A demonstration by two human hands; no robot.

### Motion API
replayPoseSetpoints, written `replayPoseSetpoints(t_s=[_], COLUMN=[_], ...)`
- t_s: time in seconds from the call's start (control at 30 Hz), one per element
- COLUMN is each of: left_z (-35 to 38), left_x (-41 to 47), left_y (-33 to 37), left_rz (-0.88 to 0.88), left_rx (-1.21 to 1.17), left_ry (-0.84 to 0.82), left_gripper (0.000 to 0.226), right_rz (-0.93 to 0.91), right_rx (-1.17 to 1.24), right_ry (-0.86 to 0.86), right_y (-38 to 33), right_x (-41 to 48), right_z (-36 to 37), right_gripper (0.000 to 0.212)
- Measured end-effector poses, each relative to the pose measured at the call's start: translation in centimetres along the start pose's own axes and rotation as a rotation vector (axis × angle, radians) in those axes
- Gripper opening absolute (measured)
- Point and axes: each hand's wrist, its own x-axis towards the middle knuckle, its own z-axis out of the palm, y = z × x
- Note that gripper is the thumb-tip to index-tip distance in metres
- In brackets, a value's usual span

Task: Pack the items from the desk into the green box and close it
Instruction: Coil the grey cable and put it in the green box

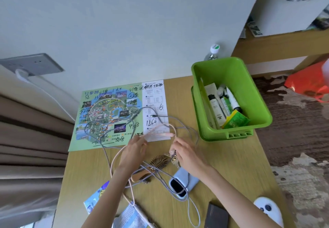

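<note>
Both hands on the pink cable [167, 134], mid-counter [222, 156].
Left hand [136, 149] grip pinched the cable at the map sheet's [110, 115] near edge; right hand [183, 152] grip curled round its loop. Grey cable [163, 116] lay tangled across the sheet. Green box [249, 88] sat open at the counter's right edge, tubes [216, 106] inside.

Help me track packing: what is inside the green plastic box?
The green plastic box holds white tubes and bottles plus a yellow-green packet; anything beneath them is hidden.

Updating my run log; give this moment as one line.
left hand: pinches thin pink cable | right hand: holds same cable | green plastic box: open, tubes inside
</note>
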Motion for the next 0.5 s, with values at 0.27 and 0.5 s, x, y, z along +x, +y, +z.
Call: replayPoseSetpoints(t_s=[0.27, 0.5], left_z=[0.9, -0.6], left_x=[-0.4, -0.6], left_y=[0.0, -1.9], left_rz=[0.08, -0.072], left_rx=[-0.023, -0.008], left_ry=[0.084, 0.338], left_gripper=[0.018, 0.029], right_rz=[0.029, 0.294], right_rx=[-0.094, -0.167], right_ry=[-0.101, 0.048], right_y=[0.0, -0.5], right_x=[0.9, 4.0], right_z=[1.1, 1.2], right_gripper=[0.009, 0.036])
